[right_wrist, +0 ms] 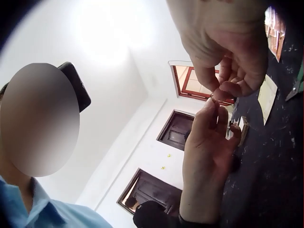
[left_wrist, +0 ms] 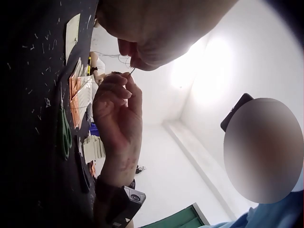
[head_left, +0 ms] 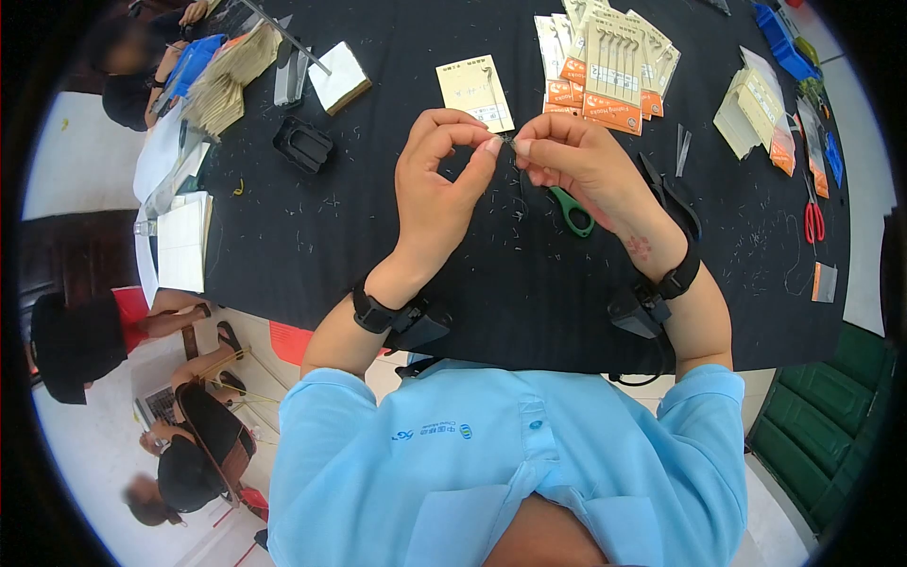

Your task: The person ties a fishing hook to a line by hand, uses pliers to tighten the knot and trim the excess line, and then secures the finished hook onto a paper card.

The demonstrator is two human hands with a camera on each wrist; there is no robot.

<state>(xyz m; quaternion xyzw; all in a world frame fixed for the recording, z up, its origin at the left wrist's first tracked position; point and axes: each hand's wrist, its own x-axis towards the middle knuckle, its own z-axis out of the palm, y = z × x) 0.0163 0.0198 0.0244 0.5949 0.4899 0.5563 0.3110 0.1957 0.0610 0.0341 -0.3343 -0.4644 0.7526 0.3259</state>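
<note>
Working at a thin, dark, metal-looking sliver (left_wrist: pixel 132 71), probably a fishing hook, the person seems to be at the fine step of fastening or adjusting a pale, hair-thin line (left_wrist: pixel 114 55) that loops beside it. The sliver lies right at the fingertips, held up above the counter, its ends mostly hidden by the fingers. The left hand (head_left: pixel 439 180) pinches from one side, thumb and forefinger tips brought together; the right hand (head_left: pixel 590 165) pinches from the other, its tips just beside the left's. Neither pinch shows a clear gap, and exactly how the line passes between them is too small to tell. The next move likely calls for a steady hold on the sliver on one side and a careful draw of the line on the other.

Just beyond the hands lies a cream rectangular card (head_left: pixel 472 90) bearing one hook. Near the right hand rest green-handled scissors (head_left: pixel 573 213); farther out is a fan of cream-and-orange hook packets (head_left: pixel 614 66). To the left sits a small black plastic tray (head_left: pixel 302 151), all on the black-covered counter (head_left: pixel 359 227).
</note>
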